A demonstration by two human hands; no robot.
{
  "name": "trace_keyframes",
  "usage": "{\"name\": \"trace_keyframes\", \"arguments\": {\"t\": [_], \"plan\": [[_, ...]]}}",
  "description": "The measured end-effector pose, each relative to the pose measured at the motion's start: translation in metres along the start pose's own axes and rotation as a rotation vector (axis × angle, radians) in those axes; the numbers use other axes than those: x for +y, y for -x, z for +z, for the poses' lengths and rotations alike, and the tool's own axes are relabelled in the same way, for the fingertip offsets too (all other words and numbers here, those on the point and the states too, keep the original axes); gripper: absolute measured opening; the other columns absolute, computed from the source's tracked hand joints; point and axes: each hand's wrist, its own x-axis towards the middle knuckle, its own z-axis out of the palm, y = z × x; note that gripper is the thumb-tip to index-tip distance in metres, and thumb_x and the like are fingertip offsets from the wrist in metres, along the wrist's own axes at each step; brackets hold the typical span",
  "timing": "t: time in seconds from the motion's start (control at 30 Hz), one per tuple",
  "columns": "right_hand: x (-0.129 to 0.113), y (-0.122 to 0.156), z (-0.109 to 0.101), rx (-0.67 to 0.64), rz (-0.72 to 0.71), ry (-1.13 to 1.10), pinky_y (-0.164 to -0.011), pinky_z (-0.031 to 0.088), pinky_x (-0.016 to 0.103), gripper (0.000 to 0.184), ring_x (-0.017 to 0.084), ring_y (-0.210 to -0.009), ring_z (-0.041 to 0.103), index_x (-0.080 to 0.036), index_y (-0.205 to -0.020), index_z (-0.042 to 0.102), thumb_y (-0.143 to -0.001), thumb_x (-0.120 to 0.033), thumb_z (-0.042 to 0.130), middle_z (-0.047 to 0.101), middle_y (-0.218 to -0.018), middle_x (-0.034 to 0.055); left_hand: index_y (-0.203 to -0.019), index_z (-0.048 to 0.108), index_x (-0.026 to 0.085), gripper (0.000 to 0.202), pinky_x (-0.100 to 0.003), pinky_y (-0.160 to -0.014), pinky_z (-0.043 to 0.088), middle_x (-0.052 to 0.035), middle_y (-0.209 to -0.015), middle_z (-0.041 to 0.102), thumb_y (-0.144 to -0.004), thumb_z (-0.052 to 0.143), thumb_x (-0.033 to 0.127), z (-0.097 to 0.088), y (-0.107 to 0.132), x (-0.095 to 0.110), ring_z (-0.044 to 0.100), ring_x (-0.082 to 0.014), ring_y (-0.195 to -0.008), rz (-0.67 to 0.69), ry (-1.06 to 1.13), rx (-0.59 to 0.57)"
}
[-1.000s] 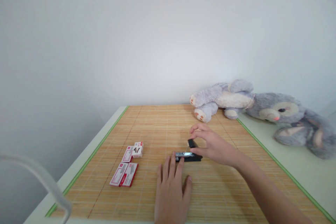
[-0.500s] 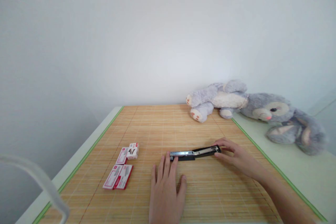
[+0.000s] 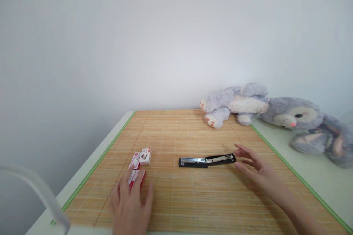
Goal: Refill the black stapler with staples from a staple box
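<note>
A black stapler (image 3: 207, 160) lies folded wide apart on the bamboo mat (image 3: 179, 132), its metal inside facing up. Just off its right end is my right hand (image 3: 256, 169), thumb and fingers apart with nothing held. My left hand (image 3: 131, 203) reaches over the nearer red-and-white staple boxes (image 3: 139, 178), covering part of them. Its fingers are spread; whether they touch the boxes I cannot tell. Behind them sit another flat red-and-white box (image 3: 135, 160) and a small white box (image 3: 145, 156) with a dark staple picture.
A grey plush rabbit (image 3: 248, 105) lies on its side across the mat's far right corner and the pale tabletop (image 3: 317, 176). At lower left a white curved bar (image 3: 41, 191) crosses the view. A plain wall (image 3: 176, 44) stands behind the table.
My left hand has left the stapler and moved left over the staple boxes. The right hand has come away from the stapler's right end. The view has turned slightly left.
</note>
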Motion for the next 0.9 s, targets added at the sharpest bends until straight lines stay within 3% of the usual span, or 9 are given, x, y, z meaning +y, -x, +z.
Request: {"name": "trace_keyframes", "arguments": {"t": [0.1, 0.2, 0.27, 0.33, 0.43, 0.5, 0.6, 0.73, 0.9], "plan": [[-0.008, 0.015, 0.0, 0.221, -0.042, 0.08, -0.109, 0.052, 0.055, 0.067, 0.032, -0.116, 0.068, -0.033, -0.149, 0.055, -0.091, -0.065, 0.068, 0.07, -0.128, 0.0093, -0.141, 0.065, 0.032, 0.045, -0.072, -0.11, 0.04, -0.0118, -0.16, 0.047, -0.097, 0.061, 0.042, -0.006, 0.012, -0.019, 0.043, -0.0442, -0.14, -0.048, -0.125, -0.017], [-0.019, 0.036, 0.013, 0.334, -0.006, 0.129, -0.094, 0.058, 0.047, 0.055, 0.032, -0.104, 0.069, -0.034, -0.137, 0.064, -0.093, -0.066, 0.063, 0.072, -0.116, 0.0091, -0.141, 0.064, 0.041, 0.043, -0.066, -0.11, 0.042, -0.007, -0.15, 0.059, -0.099, 0.059, 0.036, -0.003, 0.026, -0.017, 0.052, -0.0381, -0.133, 0.035, -0.081, -0.087], [-0.025, 0.051, 0.031, 0.24, 0.089, 0.077, -0.076, 0.06, 0.039, 0.05, 0.029, -0.094, 0.07, -0.034, -0.131, 0.066, -0.094, -0.067, 0.061, 0.073, -0.108, 0.0086, -0.138, 0.066, 0.044, 0.04, -0.058, -0.106, 0.046, -0.0032, -0.137, 0.069, -0.1, 0.058, 0.033, 0.002, 0.031, -0.006, 0.06, -0.0321, -0.123, 0.109, 0.044, -0.18], [-0.029, 0.065, 0.053, -0.036, 0.21, -0.074, -0.06, 0.055, 0.032, 0.054, 0.023, -0.073, 0.069, -0.031, -0.13, 0.063, -0.094, -0.07, 0.061, 0.073, -0.091, 0.0059, -0.137, 0.066, 0.041, 0.038, -0.05, -0.102, 0.051, -0.0023, -0.13, 0.073, -0.1, 0.058, 0.032, 0.009, 0.032, 0.012, 0.064, -0.0282, -0.117, 0.189, 0.219, -0.31], [-0.034, 0.076, 0.082, -0.427, 0.396, -0.32, -0.04, 0.037, 0.023, 0.069, 0.013, -0.044, 0.055, -0.024, -0.128, 0.058, -0.091, -0.082, 0.053, 0.068, -0.072, 0.0008, -0.144, 0.059, 0.033, 0.046, -0.044, -0.102, 0.054, -0.0047, -0.133, 0.072, -0.098, 0.058, 0.025, 0.016, 0.023, 0.047, 0.064, -0.026, -0.12, 0.262, 0.431, -0.493], [-0.039, 0.078, 0.093, -0.533, 0.463, -0.395, -0.037, 0.028, 0.019, 0.073, 0.008, -0.038, 0.048, -0.022, -0.122, 0.056, -0.088, -0.087, 0.051, 0.065, -0.068, -0.0013, -0.148, 0.054, 0.031, 0.053, -0.043, -0.106, 0.053, -0.0044, -0.135, 0.071, -0.096, 0.059, 0.021, 0.019, 0.014, 0.07, 0.062, -0.0254, -0.123, 0.299, 0.505, -0.58], [-0.045, 0.075, 0.097, -0.564, 0.475, -0.408, -0.036, 0.027, 0.017, 0.072, 0.006, -0.035, 0.043, -0.021, -0.114, 0.054, -0.086, -0.088, 0.055, 0.06, -0.061, -0.0049, -0.151, 0.05, 0.032, 0.06, -0.043, -0.11, 0.05, -0.0027, -0.134, 0.071, -0.093, 0.062, 0.02, 0.021, 0.003, 0.093, 0.06, -0.0249, -0.125, 0.341, 0.573, -0.661], [-0.04, 0.068, 0.082, -0.547, 0.462, -0.281, -0.035, 0.024, 0.021, 0.065, 0.007, -0.035, 0.036, -0.022, -0.11, 0.057, -0.087, -0.083, 0.056, 0.053, -0.056, -0.008, -0.148, 0.052, 0.034, 0.062, -0.044, -0.115, 0.045, -0.0029, -0.14, 0.066, -0.09, 0.069, 0.021, 0.019, -0.004, 0.094, 0.055, -0.0257, -0.131, 0.326, 0.604, -0.695], [-0.032, 0.059, 0.072, -0.341, 0.166, 0.092, -0.056, 0.036, 0.026, 0.048, 0.015, -0.059, 0.052, -0.028, -0.131, 0.064, -0.088, -0.046, 0.075, 0.053, -0.064, -0.0066, -0.127, 0.067, 0.037, 0.046, -0.047, -0.111, 0.043, -0.0019, -0.137, 0.062, -0.084, 0.081, 0.028, 0.013, -0.012, 0.076, 0.053, -0.0287, -0.129, 0.258, 0.517, -0.694]]}}
